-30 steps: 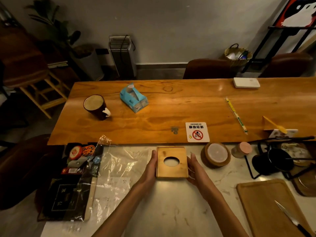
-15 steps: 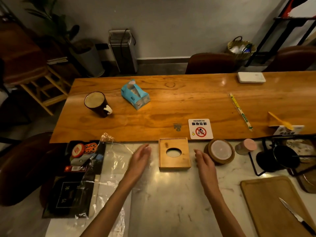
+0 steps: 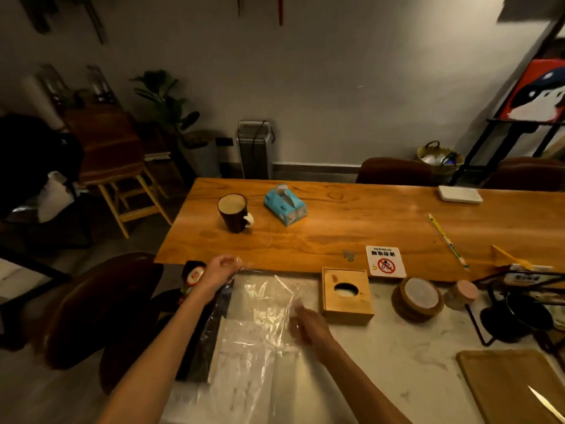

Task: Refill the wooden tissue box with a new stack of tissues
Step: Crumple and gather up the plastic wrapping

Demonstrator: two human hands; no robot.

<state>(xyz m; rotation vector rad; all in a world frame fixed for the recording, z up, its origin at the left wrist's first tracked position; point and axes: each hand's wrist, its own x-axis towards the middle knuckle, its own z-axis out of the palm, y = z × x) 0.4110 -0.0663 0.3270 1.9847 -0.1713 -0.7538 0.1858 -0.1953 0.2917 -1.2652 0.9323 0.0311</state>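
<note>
Both hands have left the box [image 3: 348, 306] and moved to its left, onto the clear wrap [image 3: 263, 319].

Left hand [image 3: 220, 270]: well left of the box, fingers pinching the wrap's far corner, which is raised off the counter [image 3: 397, 356].

Right hand [image 3: 308, 327]: just left of the box's near corner, over the wrap's right edge. Motion blur hides the fingers, so whether it grasps anything cannot be told.

Wrap: crumpled, lying on the counter and reaching up to the box's left side. A dark packet [image 3: 201, 338] lies left of the box beyond the wrap.

Box: upright on the counter, apart from both hands, oval hole facing up with something pale inside.

Behind the box: a wooden table [image 3: 351, 228]. A no-smoking sign [image 3: 385, 261] lies just behind and right. A blue pack [image 3: 286, 205] and a mug [image 3: 234, 214] stand well behind and left.

Right of the box: a round wooden piece [image 3: 417, 299], then a jar [image 3: 461, 295]. Farther right and nearer: a board [image 3: 507, 387] carrying a knife [image 3: 547, 403].
</note>
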